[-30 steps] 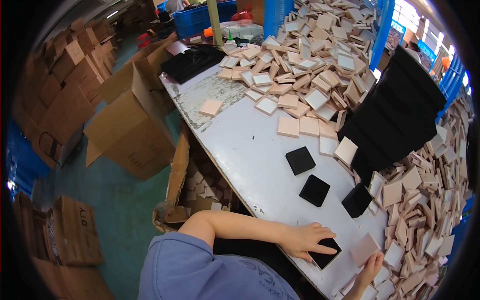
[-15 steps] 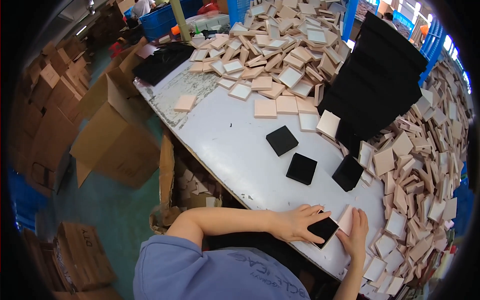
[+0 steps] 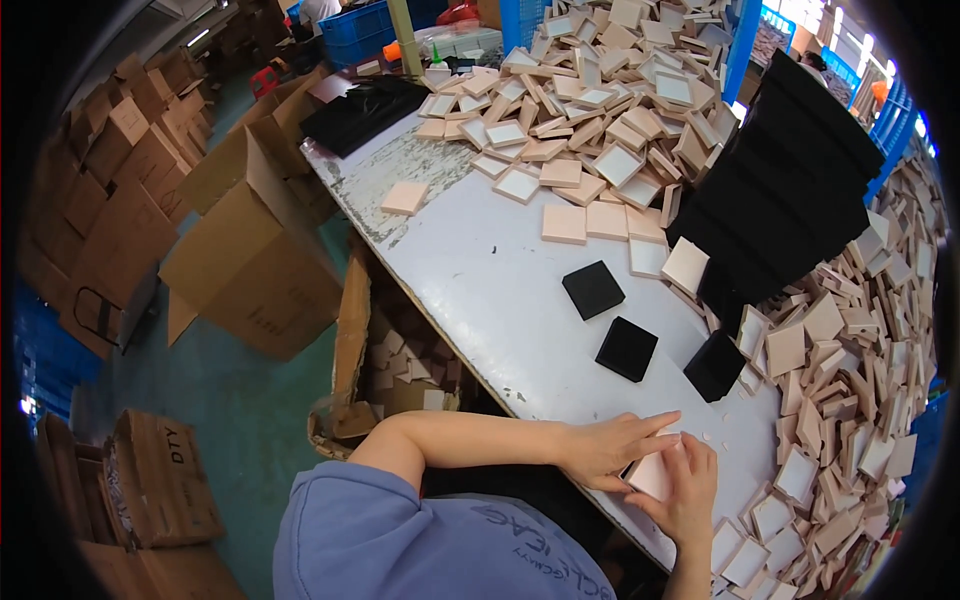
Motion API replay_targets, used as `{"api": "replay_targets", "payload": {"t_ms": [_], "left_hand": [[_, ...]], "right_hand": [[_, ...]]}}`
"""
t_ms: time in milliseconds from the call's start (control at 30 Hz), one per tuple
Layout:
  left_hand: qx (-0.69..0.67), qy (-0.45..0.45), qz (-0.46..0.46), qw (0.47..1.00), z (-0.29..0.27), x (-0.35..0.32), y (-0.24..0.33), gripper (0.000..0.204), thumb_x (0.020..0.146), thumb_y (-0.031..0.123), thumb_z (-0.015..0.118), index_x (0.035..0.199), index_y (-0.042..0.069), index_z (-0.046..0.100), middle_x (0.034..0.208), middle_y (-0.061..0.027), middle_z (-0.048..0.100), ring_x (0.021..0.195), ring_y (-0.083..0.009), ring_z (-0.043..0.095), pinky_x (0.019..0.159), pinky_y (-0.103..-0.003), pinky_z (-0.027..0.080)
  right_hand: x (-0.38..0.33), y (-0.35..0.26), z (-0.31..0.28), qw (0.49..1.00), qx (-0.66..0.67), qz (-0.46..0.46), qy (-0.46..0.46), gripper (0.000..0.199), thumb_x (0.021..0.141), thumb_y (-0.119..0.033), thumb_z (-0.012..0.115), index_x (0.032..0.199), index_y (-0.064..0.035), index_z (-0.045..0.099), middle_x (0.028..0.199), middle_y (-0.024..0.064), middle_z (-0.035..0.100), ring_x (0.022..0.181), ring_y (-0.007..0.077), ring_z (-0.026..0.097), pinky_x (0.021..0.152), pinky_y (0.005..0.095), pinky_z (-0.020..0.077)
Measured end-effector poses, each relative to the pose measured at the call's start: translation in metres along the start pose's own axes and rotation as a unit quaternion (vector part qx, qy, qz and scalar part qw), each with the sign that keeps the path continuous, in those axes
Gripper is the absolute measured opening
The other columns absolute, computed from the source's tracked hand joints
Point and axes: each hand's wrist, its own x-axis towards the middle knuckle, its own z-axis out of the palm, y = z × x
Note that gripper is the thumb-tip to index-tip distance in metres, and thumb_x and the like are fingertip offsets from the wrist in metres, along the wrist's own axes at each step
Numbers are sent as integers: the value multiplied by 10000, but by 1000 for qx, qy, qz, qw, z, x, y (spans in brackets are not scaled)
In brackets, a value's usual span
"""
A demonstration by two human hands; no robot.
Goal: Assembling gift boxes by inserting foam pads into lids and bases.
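Near the table's front edge, a small pale pink box [image 3: 652, 477] is held between my two hands. Its pale lid lies over the black insert, and only a dark sliver shows at the left side. My left hand [image 3: 612, 447] is closed around the box's far left side, fingers reaching across the top edge. On the right side my right hand [image 3: 685, 488] grips the lid, thumb at the near edge and fingertips at the far edge. Beyond the hands lie three black square foam-like pieces, one left [image 3: 593, 290], one middle [image 3: 627, 349] and one right [image 3: 715, 366].
A large heap of pale pink box halves [image 3: 620, 130] covers the table's far side and continues down the right. A tall black stack [image 3: 785, 185] leans amid them. Left of the white table [image 3: 450, 270] stand an open carton [image 3: 255, 260] and a lower carton [image 3: 352, 340] with pale pieces.
The lid in my right hand has moved left, from beside the box to over its black insert. My hands have come together. The whole view has shifted slightly.
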Motion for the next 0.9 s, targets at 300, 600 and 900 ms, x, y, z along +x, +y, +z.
{"api": "replay_targets", "payload": {"t_ms": [300,600,900], "left_hand": [[133,-109,-16,985,-11,8,11,950,672,130,702,1438,121,139,1432,-278,177,1235,-431,319,942,-484,311],[-28,10,9,1000,-2,1,-5,1019,684,139,731,1451,137,60,1464,-302,46,1220,-430,348,952,-464,308],[125,-95,-21,987,-12,3,8,949,643,191,771,1411,140,216,1451,-283,117,1219,-427,338,959,-472,304]], "right_hand": [[-14,-10,-7,998,-31,-60,-17,711,595,-507,749,1130,-72,575,1218,210,457,1032,393,444,862,478,382],[-5,3,6,1000,17,-7,1,691,596,-497,758,1105,-63,586,1204,249,463,1039,419,462,852,475,409],[-22,-5,15,999,-37,2,-34,657,686,-436,701,1179,-32,542,1318,279,366,1145,450,386,943,514,340]]}}
